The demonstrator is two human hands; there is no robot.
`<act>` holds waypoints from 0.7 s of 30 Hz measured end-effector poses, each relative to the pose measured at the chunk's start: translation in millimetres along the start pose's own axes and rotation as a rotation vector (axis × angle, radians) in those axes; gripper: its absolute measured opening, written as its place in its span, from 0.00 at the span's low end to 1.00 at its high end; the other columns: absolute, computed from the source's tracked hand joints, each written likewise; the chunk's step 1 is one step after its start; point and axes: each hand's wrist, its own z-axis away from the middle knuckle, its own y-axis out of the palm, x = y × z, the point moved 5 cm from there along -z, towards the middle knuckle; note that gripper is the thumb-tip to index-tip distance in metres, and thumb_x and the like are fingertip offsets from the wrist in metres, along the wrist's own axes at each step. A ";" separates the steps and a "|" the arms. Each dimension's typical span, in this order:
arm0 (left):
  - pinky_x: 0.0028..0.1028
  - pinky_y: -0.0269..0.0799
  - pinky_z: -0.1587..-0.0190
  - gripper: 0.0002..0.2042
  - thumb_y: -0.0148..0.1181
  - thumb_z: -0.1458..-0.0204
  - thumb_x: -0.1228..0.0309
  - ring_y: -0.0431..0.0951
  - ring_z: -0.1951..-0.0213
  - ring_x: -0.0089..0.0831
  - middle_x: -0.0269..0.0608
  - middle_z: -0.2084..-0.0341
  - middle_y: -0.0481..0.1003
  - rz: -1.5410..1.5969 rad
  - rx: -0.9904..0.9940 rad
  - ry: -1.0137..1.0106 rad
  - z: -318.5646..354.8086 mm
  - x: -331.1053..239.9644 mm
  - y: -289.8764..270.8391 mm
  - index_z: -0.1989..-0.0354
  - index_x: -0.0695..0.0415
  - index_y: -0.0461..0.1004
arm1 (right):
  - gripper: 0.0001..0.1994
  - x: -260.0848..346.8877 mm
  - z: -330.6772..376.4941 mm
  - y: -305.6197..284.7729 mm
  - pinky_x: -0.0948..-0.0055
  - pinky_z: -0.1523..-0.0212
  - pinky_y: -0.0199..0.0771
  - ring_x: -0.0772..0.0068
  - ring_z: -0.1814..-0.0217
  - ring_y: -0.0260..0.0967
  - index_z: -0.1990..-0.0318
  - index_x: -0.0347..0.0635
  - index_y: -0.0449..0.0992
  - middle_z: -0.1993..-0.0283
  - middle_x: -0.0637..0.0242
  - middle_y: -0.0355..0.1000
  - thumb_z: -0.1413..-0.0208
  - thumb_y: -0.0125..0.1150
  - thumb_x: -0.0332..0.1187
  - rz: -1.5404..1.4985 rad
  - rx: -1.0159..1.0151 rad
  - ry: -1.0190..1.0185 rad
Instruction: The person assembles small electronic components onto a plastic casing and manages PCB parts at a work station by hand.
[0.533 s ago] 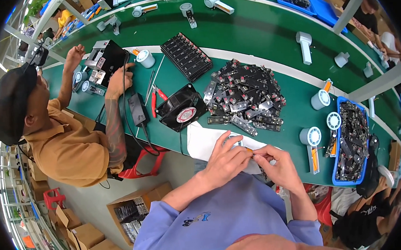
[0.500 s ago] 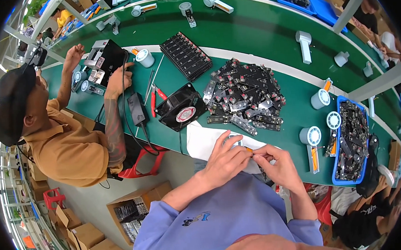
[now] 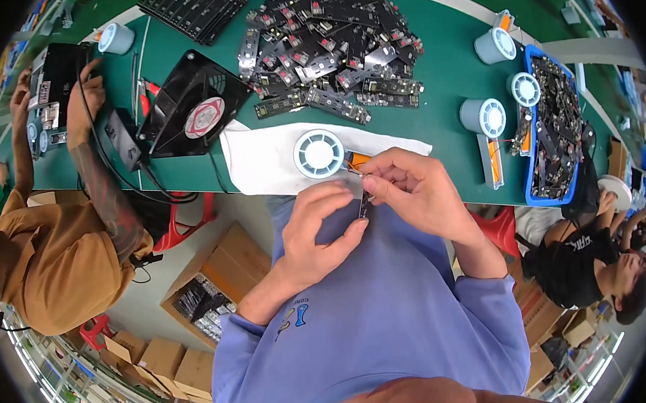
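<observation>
My left hand and my right hand meet just below the table edge, both pinching a small dark narrow board held upright between the fingers. Right above them a round pale-blue tape reel lies on a white cloth, with an orange strip poking out beside it. Farther up the green table sits a big heap of similar black boards.
A black fan and a black tray lie at the upper left. A blue bin of dark parts and more tape reels stand at right. A person in an orange shirt works at left; another sits at right.
The view is now much closer and shifted down onto my hands. My hands stay joined on the small board, now lower, in front of my chest.
</observation>
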 end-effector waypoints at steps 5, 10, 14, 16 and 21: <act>0.35 0.74 0.38 0.20 0.68 0.49 0.88 0.78 0.42 0.39 0.49 0.46 0.74 0.438 -0.143 -0.137 6.0 18.8 14.4 0.46 0.66 0.75 | 0.11 -9.9 3.3 6.4 0.75 0.54 0.84 0.77 0.56 0.80 0.47 0.29 0.77 0.56 0.62 0.81 0.32 0.64 0.27 -0.070 0.059 0.060; 0.35 0.74 0.37 0.20 0.64 0.46 0.91 0.78 0.43 0.37 0.49 0.46 0.74 0.525 -0.134 -0.124 9.8 23.0 14.9 0.45 0.68 0.72 | 0.11 -12.6 8.2 10.7 0.75 0.52 0.84 0.77 0.56 0.80 0.46 0.29 0.77 0.55 0.61 0.81 0.31 0.63 0.27 -0.139 0.105 0.077; 0.35 0.75 0.37 0.19 0.62 0.45 0.92 0.78 0.44 0.36 0.48 0.48 0.74 0.626 -0.138 -0.149 10.1 24.8 15.2 0.45 0.68 0.72 | 0.08 -11.6 5.0 4.8 0.72 0.55 0.82 0.75 0.58 0.81 0.51 0.35 0.82 0.57 0.63 0.82 0.34 0.66 0.28 -0.023 0.075 0.080; 0.35 0.75 0.38 0.19 0.62 0.45 0.92 0.78 0.44 0.36 0.48 0.48 0.74 0.648 -0.142 -0.165 9.4 26.0 15.1 0.45 0.68 0.72 | 0.07 11.0 2.9 3.0 0.70 0.53 0.81 0.69 0.56 0.80 0.54 0.37 0.84 0.55 0.63 0.81 0.39 0.69 0.25 0.269 0.028 -0.223; 0.34 0.75 0.39 0.18 0.60 0.44 0.92 0.78 0.45 0.35 0.48 0.49 0.74 0.736 -0.115 -0.178 10.4 30.0 12.3 0.45 0.68 0.71 | 0.09 17.7 -10.0 1.0 0.68 0.51 0.81 0.65 0.51 0.79 0.56 0.38 0.85 0.54 0.62 0.80 0.44 0.71 0.21 0.225 0.128 -0.335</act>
